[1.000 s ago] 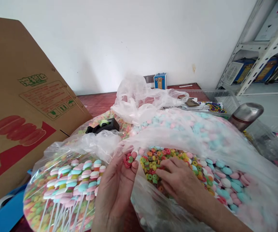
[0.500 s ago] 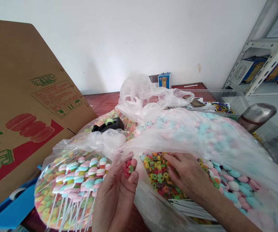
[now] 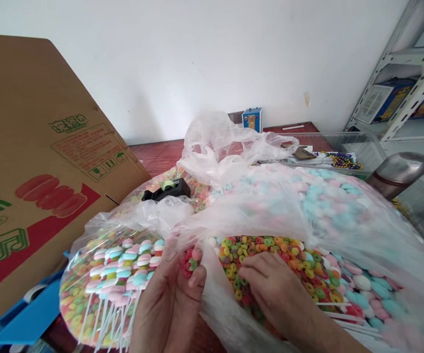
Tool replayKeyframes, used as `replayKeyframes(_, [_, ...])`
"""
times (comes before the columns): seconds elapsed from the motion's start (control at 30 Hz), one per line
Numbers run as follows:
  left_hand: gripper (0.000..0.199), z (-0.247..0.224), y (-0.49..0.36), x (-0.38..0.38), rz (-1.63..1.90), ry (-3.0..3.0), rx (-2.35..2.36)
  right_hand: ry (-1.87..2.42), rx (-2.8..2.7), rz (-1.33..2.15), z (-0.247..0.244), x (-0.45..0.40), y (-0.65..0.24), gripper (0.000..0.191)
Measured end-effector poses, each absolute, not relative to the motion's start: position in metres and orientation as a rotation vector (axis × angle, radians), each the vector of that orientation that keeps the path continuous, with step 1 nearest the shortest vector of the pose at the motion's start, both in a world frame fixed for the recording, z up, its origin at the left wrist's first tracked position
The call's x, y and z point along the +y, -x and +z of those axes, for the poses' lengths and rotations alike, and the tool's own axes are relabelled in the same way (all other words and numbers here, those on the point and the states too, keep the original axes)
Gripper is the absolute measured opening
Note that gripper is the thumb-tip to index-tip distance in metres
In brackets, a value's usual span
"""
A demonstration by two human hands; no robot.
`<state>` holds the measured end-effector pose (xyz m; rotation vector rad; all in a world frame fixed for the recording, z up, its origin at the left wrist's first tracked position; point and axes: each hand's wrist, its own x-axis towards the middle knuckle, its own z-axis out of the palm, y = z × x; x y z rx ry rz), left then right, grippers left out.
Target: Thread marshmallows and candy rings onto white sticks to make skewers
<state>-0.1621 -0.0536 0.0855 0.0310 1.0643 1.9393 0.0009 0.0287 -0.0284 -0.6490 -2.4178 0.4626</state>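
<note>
My left hand is half curled, palm up, around a few red and green gummy rings. Just right of it, my right hand reaches into an open plastic bag of multicoloured gummy rings. Its fingers are bent and drawn together among the rings, and what the fingertips pinch is hidden. Pink, white and blue marshmallows lie on the right side of that bag, with white sticks near my right wrist. To the left, finished candy skewers rest on a clear bag of gummy rings.
A large cardboard box stands at the left, above a blue plastic piece. Behind the hands are a black tape dispenser, a bunched plastic bag and a clear bin. A steel flask leans at the right.
My right hand has moved slightly left and down in the gummy rings, its fingers now more curled, uncovering rings behind it. My left hand still holds its rings, shifted slightly left. The view has shifted slightly.
</note>
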Motion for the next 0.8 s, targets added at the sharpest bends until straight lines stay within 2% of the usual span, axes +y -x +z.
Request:
replayKeyframes(0.07, [0.040,0.084,0.164,-0.056,1.952,-0.046,1.073,0.777,-2.400,0.473,-0.024,0.042,0.000,0.024])
replayKeyframes(0.33, [0.042,0.084,0.162,-0.055,1.931,-0.055,1.048,0.958,-2.485,0.590,-0.010,0.051,0.033,0.011])
replayKeyframes(0.47, [0.036,0.084,0.156,-0.050,1.934,-0.134,1.115,0.998,-2.425,0.728,-0.010,0.059,0.027,0.017])
replayKeyframes(0.67, [0.034,0.066,0.142,-0.045,1.722,-0.287,1.254,0.897,-2.221,1.045,0.014,0.067,0.008,0.017])
replayKeyframes(0.8, [0.032,0.050,0.133,-0.040,1.581,-0.255,1.150,0.607,-2.201,1.136,0.041,0.068,0.010,0.021])
